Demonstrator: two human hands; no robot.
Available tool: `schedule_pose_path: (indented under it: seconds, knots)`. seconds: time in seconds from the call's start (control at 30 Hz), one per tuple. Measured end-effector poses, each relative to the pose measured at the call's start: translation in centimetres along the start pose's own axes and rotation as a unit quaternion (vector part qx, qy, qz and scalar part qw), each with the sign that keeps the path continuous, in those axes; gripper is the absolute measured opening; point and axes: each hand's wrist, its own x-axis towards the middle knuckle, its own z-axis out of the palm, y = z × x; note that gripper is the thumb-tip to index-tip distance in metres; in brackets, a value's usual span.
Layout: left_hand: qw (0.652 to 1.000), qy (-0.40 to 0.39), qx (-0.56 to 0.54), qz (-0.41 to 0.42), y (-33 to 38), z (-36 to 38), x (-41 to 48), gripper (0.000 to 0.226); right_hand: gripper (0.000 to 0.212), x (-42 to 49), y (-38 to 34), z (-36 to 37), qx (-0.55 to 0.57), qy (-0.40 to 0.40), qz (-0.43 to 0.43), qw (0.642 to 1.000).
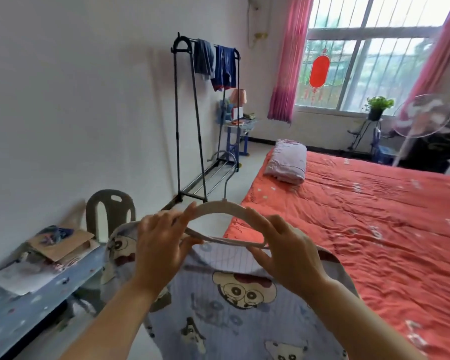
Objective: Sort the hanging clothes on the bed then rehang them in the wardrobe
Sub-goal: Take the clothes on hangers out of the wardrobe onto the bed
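Blue cartoon-print pyjama top (234, 302) hangs before you, beside the orange-red bed (374, 216), with left hand (161, 245) and right hand (286, 255) fingers (182, 214) clamped on the white curved hanger (218, 206) at its collar. Tilt that hanger and a shoulder could slip off.

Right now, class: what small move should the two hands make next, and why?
Probably ease the hanger down into the shirt: the left hand and right hand each grip it, but its arc sits bare above the collar.

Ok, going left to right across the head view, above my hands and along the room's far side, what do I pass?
Grey chair → clothes rack → pink curtain → red lantern → potted plant → standing fan.
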Motion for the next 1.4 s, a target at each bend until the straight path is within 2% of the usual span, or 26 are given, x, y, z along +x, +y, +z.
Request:
schedule_pose_path:
  seconds: [0.33,0.5,0.63,0.83,0.97,1.07,1.4]
  knots:
    - [0.997,-0.043,-0.068,0.011,-4.1,18.4,6.2,0.061,0.09,3.7,11.4,8.4,-0.066,-0.026,0.081,0.994]
    - [0.994,-0.028,-0.094,0.045,-5.9,25.6,9.5,0.067,0.091,6.2,15.8,12.3,-0.096,-0.039,0.124,0.987]
    - [0.993,-0.033,-0.106,0.048,-7.2,29.8,11.1,0.085,0.092,7.7,18.3,15.1,-0.103,-0.046,0.148,0.982]
    - [0.992,-0.033,-0.115,0.048,-8.7,34.9,14.1,0.084,0.089,10.5,22.5,18.0,-0.106,-0.048,0.157,0.981]
    - [0.992,-0.015,-0.119,0.046,-9.1,38.1,17.0,0.072,0.09,13.0,26.3,18.6,-0.119,-0.046,0.139,0.982]
    - [0.992,-0.022,-0.118,0.039,-8.9,40.9,19.6,0.081,0.089,14.9,29.8,19.2,-0.126,-0.043,0.139,0.981]
    - [0.984,-0.131,-0.116,0.015,-7.7,54.2,24.3,0.075,0.092,16.5,43.1,26.9,-0.048,-0.103,0.192,0.975]
